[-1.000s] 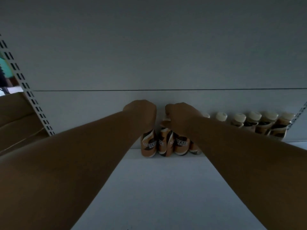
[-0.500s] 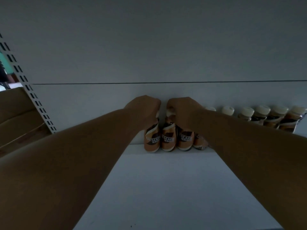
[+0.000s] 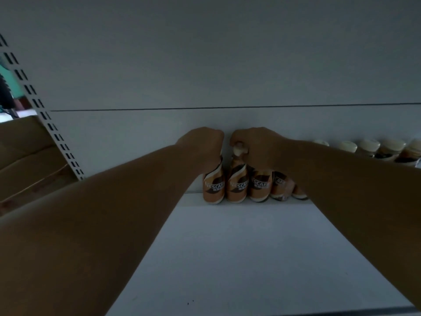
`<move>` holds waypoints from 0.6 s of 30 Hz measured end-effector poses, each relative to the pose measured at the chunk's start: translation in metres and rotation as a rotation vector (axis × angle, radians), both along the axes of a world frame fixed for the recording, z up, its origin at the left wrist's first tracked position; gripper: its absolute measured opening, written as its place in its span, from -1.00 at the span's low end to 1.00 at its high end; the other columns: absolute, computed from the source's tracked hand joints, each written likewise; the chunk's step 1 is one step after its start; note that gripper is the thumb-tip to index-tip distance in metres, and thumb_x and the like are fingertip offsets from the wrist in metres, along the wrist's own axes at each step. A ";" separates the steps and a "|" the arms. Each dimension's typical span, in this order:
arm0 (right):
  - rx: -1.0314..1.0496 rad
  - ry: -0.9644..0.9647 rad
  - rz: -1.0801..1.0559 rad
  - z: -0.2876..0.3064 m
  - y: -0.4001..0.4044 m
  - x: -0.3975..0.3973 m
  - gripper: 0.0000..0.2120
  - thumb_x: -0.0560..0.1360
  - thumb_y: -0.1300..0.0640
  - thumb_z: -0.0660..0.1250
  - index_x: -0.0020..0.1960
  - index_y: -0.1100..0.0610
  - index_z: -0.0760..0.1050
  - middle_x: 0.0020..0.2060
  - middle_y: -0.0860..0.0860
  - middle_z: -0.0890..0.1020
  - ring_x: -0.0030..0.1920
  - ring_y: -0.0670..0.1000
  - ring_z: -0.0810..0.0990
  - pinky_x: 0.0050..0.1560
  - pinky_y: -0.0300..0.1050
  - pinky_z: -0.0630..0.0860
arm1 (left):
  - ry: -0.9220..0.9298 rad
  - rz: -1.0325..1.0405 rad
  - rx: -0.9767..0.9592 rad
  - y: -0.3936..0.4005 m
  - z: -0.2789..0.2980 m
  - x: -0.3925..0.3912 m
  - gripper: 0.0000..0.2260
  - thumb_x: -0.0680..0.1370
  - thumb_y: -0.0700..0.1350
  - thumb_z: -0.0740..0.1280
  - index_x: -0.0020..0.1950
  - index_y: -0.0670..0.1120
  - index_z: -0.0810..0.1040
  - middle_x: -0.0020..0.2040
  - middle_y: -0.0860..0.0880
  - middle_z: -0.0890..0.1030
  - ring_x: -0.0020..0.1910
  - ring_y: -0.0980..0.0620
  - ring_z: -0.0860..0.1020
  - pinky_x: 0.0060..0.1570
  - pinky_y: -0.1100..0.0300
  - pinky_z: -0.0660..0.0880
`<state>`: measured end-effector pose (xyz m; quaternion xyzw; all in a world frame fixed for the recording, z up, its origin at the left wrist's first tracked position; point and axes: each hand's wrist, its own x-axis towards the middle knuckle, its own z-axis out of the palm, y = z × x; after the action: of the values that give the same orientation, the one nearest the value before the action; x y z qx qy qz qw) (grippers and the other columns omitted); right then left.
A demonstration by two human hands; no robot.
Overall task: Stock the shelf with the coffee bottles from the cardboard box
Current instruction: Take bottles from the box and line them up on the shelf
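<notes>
I read one brand only: "NESCAFÉ", in pale capitals on the brown-and-cream wraps of the coffee bottles at the back of the shelf. It is clearest on the bottle under the left hand (image 3: 201, 145), the leftmost bottle (image 3: 213, 187), and on the second bottle (image 3: 237, 185) below the right hand (image 3: 262, 144). On the third bottle (image 3: 260, 185) I see "SCAFE"; on the fourth bottle (image 3: 279, 182) only "CAF". Smaller print beneath each logo is too blurred to read.

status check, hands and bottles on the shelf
Left hand gripping leftmost coffee bottle. Right hand on next bottle's cap. Row against back wall, shelf front clear.
</notes>
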<state>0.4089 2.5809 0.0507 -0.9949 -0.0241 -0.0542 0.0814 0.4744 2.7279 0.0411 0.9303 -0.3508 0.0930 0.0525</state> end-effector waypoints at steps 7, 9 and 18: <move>-0.022 -0.056 -0.094 -0.001 0.008 0.005 -0.71 0.46 0.13 0.34 0.15 0.17 0.46 0.06 0.15 0.55 0.04 0.15 0.50 -0.12 -0.11 0.33 | 0.040 0.017 -0.053 -0.001 -0.006 -0.001 -0.74 0.45 -0.06 0.39 0.10 -0.06 0.46 -0.05 -0.05 0.50 -0.08 -0.06 0.47 -0.21 0.10 0.33; -0.026 -0.058 -0.085 -0.001 0.007 0.004 -0.70 0.45 0.13 0.35 0.16 0.16 0.46 0.08 0.15 0.55 0.06 0.15 0.50 -0.09 -0.12 0.34 | 0.042 0.027 -0.082 0.000 -0.009 -0.001 -0.74 0.46 -0.06 0.38 0.11 -0.05 0.47 -0.07 -0.04 0.47 -0.09 -0.05 0.45 -0.20 0.10 0.34; -0.041 -0.089 -0.133 -0.004 0.011 0.004 -0.75 0.50 0.16 0.28 0.17 0.15 0.47 0.07 0.14 0.56 0.05 0.14 0.51 -0.08 -0.12 0.35 | 0.033 0.040 -0.071 -0.002 -0.005 -0.007 -0.77 0.46 -0.11 0.35 0.10 -0.05 0.47 0.01 -0.07 0.54 -0.03 -0.08 0.52 -0.19 0.09 0.40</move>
<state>0.4126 2.5917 0.0463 -0.9924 0.0374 -0.1033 0.0560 0.4674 2.7261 0.0362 0.9362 -0.3275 0.0913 0.0892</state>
